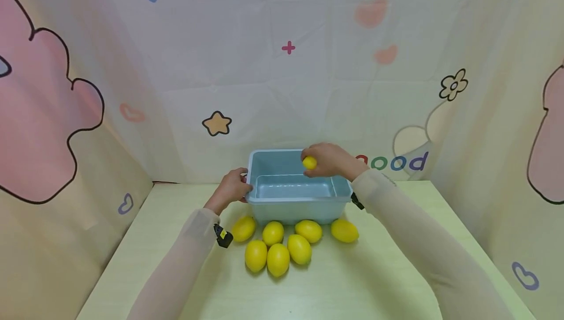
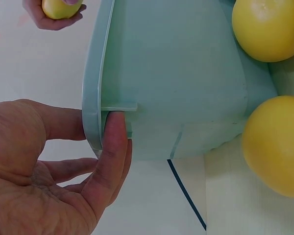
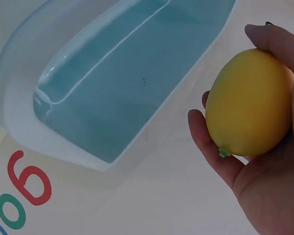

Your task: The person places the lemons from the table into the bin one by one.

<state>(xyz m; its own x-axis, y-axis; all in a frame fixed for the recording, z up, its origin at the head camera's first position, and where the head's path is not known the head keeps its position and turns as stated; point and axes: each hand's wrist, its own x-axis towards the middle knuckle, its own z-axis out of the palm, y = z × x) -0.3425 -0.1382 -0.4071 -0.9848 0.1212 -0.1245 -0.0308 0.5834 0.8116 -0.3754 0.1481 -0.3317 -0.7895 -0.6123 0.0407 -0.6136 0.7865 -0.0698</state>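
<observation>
A light blue plastic bin [image 1: 299,211] stands at the back of the table, and its inside shows bare. My left hand [image 1: 233,186] grips the bin's left rim; in the left wrist view the thumb lies on one side of the rim [image 2: 92,93] and the curled fingers on the other. Above the bin's back right part, my right hand [image 1: 328,160] holds a yellow lemon [image 3: 250,103] with a small green tip. Several more lemons [image 1: 278,260] lie on the table in front of the bin, the leftmost lemon [image 1: 244,228] close to my left wrist.
A pale wooden table [image 1: 374,281] bears everything. Close behind the bin hangs a printed curtain [image 1: 246,65], which also closes off both sides. One lemon [image 1: 345,231] lies apart from the others, by the bin's front right corner.
</observation>
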